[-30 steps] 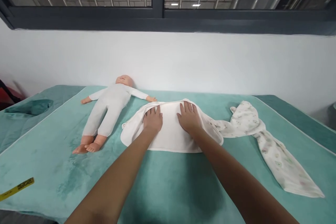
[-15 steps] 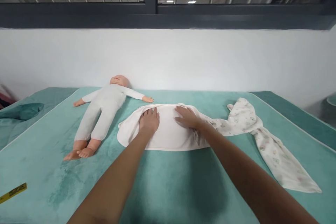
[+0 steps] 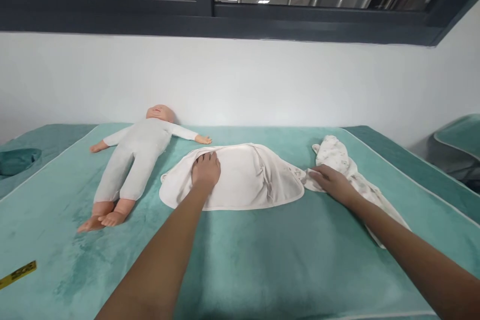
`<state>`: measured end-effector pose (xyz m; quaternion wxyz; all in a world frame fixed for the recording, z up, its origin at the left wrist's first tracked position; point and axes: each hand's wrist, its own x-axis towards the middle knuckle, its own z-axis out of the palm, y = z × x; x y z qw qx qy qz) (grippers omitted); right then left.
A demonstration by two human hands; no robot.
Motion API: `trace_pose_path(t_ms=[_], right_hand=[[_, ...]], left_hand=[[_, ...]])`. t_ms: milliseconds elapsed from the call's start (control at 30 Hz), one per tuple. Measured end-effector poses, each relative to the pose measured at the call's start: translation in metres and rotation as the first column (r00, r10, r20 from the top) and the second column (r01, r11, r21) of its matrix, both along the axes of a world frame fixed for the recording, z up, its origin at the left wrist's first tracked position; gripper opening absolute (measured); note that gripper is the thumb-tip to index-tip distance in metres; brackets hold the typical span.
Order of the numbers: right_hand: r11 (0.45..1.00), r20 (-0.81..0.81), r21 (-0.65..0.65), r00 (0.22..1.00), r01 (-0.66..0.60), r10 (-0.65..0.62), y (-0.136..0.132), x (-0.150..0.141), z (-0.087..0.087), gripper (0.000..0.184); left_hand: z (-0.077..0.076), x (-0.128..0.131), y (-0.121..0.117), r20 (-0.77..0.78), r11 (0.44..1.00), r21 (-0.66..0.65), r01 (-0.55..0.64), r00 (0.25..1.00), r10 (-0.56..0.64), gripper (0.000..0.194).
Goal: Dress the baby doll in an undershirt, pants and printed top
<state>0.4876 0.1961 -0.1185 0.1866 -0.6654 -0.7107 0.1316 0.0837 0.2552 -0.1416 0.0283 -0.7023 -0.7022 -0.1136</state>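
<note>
A white baby swaddle wrap (image 3: 240, 180) is spread on the bed, with its edges curved and a few folds at its right side. My left hand (image 3: 206, 169) rests on the wrap's left part, palm down and fingers stretched out. To the right, a patterned wing of the wrap (image 3: 332, 152) lies bunched, joined to the white part by a narrow strip. My right hand (image 3: 332, 182) has its fingers closed on this patterned cloth near the strip. The forearm covers some of the wing's lower end.
A baby doll (image 3: 138, 152) in a white suit lies on its back at the left. Under everything is a teal bed cover (image 3: 247, 265). A yellow label strip (image 3: 18, 274) sits at the near left. Behind the bed stand a white wall (image 3: 240, 80) and a dark window frame (image 3: 204, 7).
My right hand has moved right, from the white part to the patterned wing, and closed on it. The wing's far end has drawn inward and bunched. My left hand stays on the wrap.
</note>
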Motion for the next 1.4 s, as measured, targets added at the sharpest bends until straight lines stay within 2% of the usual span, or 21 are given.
trace_pose_path(t_ms=[100, 200, 267, 367, 500, 600, 667, 733, 767, 933, 1000, 1100, 1233, 1267, 1333, 1400], right_hand=[[0.978, 0.084, -0.159, 0.989, 0.133, -0.121, -0.003, 0.024, 0.017, 0.056], [0.953, 0.271, -0.265, 0.96, 0.15, -0.076, 0.0, 0.034, 0.033, 0.05], [0.961, 0.275, -0.251, 0.96, 0.117, -0.045, 0.006, 0.024, 0.039, 0.045], [0.984, 0.133, -0.179, 0.991, 0.016, 0.008, 0.019, -0.01, 0.04, 0.038], [0.964, -0.014, -0.263, 1.0, -0.02, 0.017, 0.042, -0.049, 0.032, 0.043], [0.946, -0.16, -0.323, 0.986, -0.012, -0.042, 0.053, -0.051, 0.03, 0.044], [0.942, -0.387, -0.336, 0.909, 0.015, -0.153, 0.056, -0.043, 0.031, 0.038], [0.947, -0.575, -0.317, 0.782, 0.057, -0.24, 0.059, -0.037, 0.032, 0.034], [0.952, -0.619, -0.294, 0.742, 0.086, -0.258, 0.06, -0.035, 0.033, 0.032], [0.954, -0.721, -0.081, 0.644, 0.29, -0.257, 0.074, -0.046, 0.031, 0.028], [0.95, -0.753, -0.038, 0.616, 0.311, -0.231, 0.082, -0.055, 0.032, 0.026], [0.955, -0.774, 0.014, 0.608, 0.297, -0.178, 0.092, -0.063, 0.039, 0.027], [0.955, -0.802, 0.216, 0.595, 0.203, 0.054, 0.094, -0.06, 0.047, 0.03], [0.947, -0.793, 0.247, 0.604, 0.206, 0.076, 0.092, -0.057, 0.045, 0.03], [0.938, -0.732, 0.209, 0.68, 0.278, -0.039, 0.086, -0.052, 0.037, 0.029], [0.917, -0.61, 0.107, 0.754, 0.383, -0.244, 0.079, -0.047, 0.025, 0.03]], left_hand=[[-0.001, -0.001, 0.0, -0.002, 1.0, 0.005, 0.002, 1.0, -0.002, 0.046], [-0.002, -0.001, 0.001, -0.006, 1.0, 0.013, 0.002, 1.0, -0.002, 0.046], [-0.003, 0.0, 0.002, -0.011, 1.0, 0.018, 0.0, 1.0, 0.0, 0.046], [-0.003, 0.0, 0.001, -0.019, 1.0, 0.027, 0.001, 1.0, 0.0, 0.045], [-0.002, 0.0, 0.0, -0.029, 0.999, 0.036, 0.011, 1.0, -0.01, 0.043], [-0.002, 0.0, 0.0, -0.031, 0.999, 0.034, 0.012, 0.999, -0.011, 0.041], [-0.002, -0.001, 0.0, -0.03, 0.999, 0.032, 0.007, 1.0, -0.006, 0.039], [-0.003, -0.001, 0.001, -0.03, 1.0, 0.031, 0.003, 1.0, -0.002, 0.038], [-0.003, 0.0, 0.002, -0.03, 0.999, 0.032, 0.001, 1.0, 0.0, 0.038], [-0.003, 0.0, 0.001, -0.034, 0.999, 0.046, 0.004, 0.999, -0.002, 0.036], [-0.002, 0.0, 0.0, -0.036, 0.999, 0.051, 0.006, 0.999, -0.004, 0.036], [-0.003, -0.001, 0.0, -0.036, 0.999, 0.053, 0.008, 0.999, -0.006, 0.035], [-0.004, -0.001, 0.001, -0.037, 0.998, 0.059, 0.005, 0.999, -0.003, 0.035], [-0.004, -0.001, 0.001, -0.037, 0.998, 0.061, 0.005, 0.999, -0.003, 0.035], [-0.003, 0.0, 0.001, -0.037, 0.998, 0.064, 0.005, 0.999, -0.002, 0.035], [-0.003, 0.0, 0.001, -0.036, 0.998, 0.066, 0.003, 0.999, -0.001, 0.035]])
